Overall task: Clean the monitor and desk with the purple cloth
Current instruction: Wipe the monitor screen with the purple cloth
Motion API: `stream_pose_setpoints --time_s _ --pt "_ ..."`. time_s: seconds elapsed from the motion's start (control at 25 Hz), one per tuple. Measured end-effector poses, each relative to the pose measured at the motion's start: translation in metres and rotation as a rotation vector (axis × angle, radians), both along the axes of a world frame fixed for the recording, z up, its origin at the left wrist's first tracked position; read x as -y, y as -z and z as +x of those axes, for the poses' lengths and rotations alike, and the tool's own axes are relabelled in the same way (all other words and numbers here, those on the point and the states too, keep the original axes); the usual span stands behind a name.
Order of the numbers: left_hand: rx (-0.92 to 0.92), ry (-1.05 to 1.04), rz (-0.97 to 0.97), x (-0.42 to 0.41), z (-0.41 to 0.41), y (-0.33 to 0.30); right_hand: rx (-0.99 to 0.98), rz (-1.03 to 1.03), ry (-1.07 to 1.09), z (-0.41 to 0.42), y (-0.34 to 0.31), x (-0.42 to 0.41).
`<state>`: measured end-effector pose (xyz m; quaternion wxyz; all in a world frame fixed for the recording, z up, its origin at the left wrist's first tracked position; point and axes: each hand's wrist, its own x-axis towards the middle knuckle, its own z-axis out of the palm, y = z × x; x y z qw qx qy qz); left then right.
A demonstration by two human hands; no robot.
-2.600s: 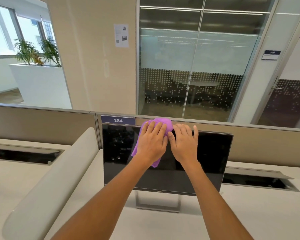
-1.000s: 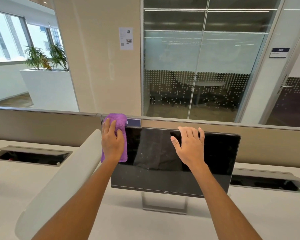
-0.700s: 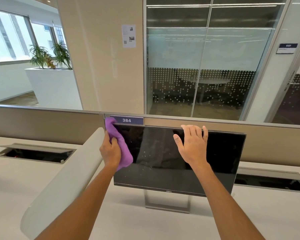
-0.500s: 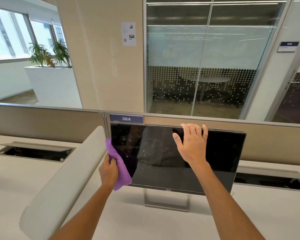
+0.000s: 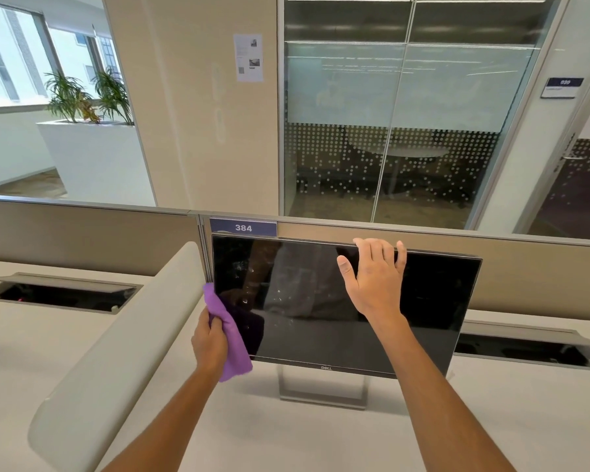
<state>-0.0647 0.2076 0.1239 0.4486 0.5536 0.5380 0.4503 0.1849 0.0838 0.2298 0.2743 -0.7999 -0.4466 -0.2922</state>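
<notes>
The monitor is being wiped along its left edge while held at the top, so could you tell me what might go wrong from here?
1. The monitor stands on a narrow stand; a sideways push from the left hand might twist or shift it, though the right hand steadies the top edge.
2. The right hand's palm and fingers lie against the glass and may leave fresh prints.
3. The purple cloth is bunched, so it may miss the white specks near the screen's middle.

Soft, fuzzy purple cloth (image 5: 230,338) bunched in my left grip (image 5: 210,342), glossy black glass monitor screen (image 5: 321,301) speckled with smudges, brushed grey metal monitor stand (image 5: 322,390), matt, smooth off-white surface (image 5: 321,437), matt beige fabric partition (image 5: 82,236).
</notes>
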Motion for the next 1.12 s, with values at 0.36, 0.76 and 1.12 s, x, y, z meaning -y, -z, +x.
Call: stream_pose_setpoints --time_s 0.36,0.76,1.12 --pt "0.046 -0.020 0.288 -0.021 0.016 -0.083 -0.001 -0.005 0.009 -0.002 0.000 -0.001" --pt "-0.048 0.002 -0.138 0.009 -0.010 0.045 0.019 0.012 0.030 -0.002 0.003 -0.004" --pt "0.070 -0.115 0.013 -0.003 0.005 -0.022 0.021 0.022 0.041 -0.002 0.004 -0.005"
